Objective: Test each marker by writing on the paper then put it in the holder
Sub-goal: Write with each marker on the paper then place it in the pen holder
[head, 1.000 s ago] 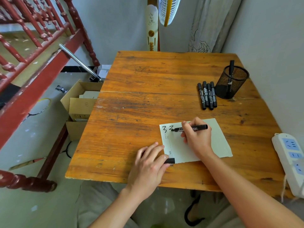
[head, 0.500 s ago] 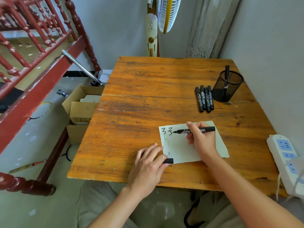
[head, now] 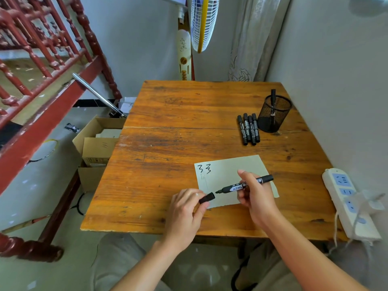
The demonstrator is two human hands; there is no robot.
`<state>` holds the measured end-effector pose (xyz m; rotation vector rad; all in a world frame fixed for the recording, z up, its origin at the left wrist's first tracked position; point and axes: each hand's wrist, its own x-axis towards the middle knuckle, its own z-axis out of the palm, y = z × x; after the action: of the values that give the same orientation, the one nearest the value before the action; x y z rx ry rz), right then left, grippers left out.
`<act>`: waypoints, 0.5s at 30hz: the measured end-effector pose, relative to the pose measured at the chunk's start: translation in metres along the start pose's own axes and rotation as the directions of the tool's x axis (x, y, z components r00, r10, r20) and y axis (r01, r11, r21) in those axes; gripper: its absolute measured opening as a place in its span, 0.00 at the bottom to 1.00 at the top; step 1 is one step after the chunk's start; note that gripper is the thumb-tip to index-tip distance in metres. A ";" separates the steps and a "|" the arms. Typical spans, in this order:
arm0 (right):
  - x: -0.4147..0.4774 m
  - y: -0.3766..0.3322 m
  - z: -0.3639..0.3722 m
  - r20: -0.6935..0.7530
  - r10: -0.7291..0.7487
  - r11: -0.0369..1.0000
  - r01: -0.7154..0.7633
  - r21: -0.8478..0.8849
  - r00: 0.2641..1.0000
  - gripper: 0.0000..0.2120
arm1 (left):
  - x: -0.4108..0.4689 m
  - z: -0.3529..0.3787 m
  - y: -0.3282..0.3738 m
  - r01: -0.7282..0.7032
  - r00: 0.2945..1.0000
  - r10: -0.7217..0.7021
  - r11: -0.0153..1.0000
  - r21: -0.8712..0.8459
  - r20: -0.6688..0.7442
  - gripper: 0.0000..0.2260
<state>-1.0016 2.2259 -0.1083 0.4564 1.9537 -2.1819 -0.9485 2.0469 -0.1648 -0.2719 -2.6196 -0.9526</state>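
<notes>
Lower centre of frame, over the paper (head: 231,177): right hand (head: 255,196) grip holds the marker (head: 244,186) mid-barrel, left hand (head: 184,208) grip pinches its cap (head: 206,198), tip bare. Marker looks light, stiff and smooth, so mid-barrel seems the steadiest hold for capping.

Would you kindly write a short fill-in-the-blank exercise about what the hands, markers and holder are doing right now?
1. The right hand holds an uncapped marker whose tip points toward the ____ hand.
2. The left hand pinches the marker's black ____.
3. Beside the mesh holder, ____ markers lie side by side on the table.
4. The holder contains ____ marker.

Missing words: left; cap; four; one
</notes>
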 end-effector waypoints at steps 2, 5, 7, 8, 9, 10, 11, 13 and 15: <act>-0.002 0.004 -0.001 0.001 -0.013 0.999 0.013 -0.032 1.000 0.14 | -0.002 0.000 0.003 -0.008 1.000 0.008 1.000 -0.022 0.005 0.14; -0.003 0.010 -0.002 0.008 -0.029 0.996 0.030 -0.082 1.000 0.14 | -0.004 0.000 0.006 -0.016 1.000 0.016 0.999 -0.051 0.006 0.14; -0.003 0.012 -0.002 0.013 -0.028 0.994 0.029 -0.106 1.000 0.15 | -0.006 0.001 0.008 -0.014 1.000 0.015 0.998 -0.057 0.010 0.14; -0.003 0.013 -0.003 0.015 -0.027 0.993 0.029 -0.111 1.000 0.15 | -0.007 0.000 0.008 -0.014 1.000 0.014 0.999 -0.053 0.013 0.14; -0.004 0.014 -0.003 0.018 -0.030 0.993 0.032 -0.116 0.999 0.15 | -0.008 0.000 0.009 -0.014 1.000 0.015 0.999 -0.042 0.017 0.14; -0.004 0.014 -0.004 0.023 -0.037 0.991 0.039 -0.125 0.999 0.15 | -0.009 0.000 0.009 -0.017 1.000 0.017 0.999 -0.028 0.021 0.14; -0.005 0.015 -0.005 0.029 -0.046 0.989 0.049 -0.140 0.999 0.15 | -0.010 -0.001 0.010 -0.020 0.999 0.020 1.000 -0.011 0.025 0.14; -0.007 0.017 -0.006 0.052 -0.064 0.983 0.072 -0.167 0.997 0.16 | -0.010 -0.002 0.011 -0.029 0.999 0.029 0.999 0.019 0.022 0.14; -0.010 0.019 -0.005 0.080 -0.072 0.981 0.085 -0.173 0.994 0.17 | -0.009 -0.002 0.014 -0.036 0.999 0.035 0.999 0.019 0.026 0.14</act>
<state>-0.9857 2.2281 -0.1235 0.2720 2.1349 -2.0145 -0.9355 2.0557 -0.1584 -0.3265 -2.6363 -0.9173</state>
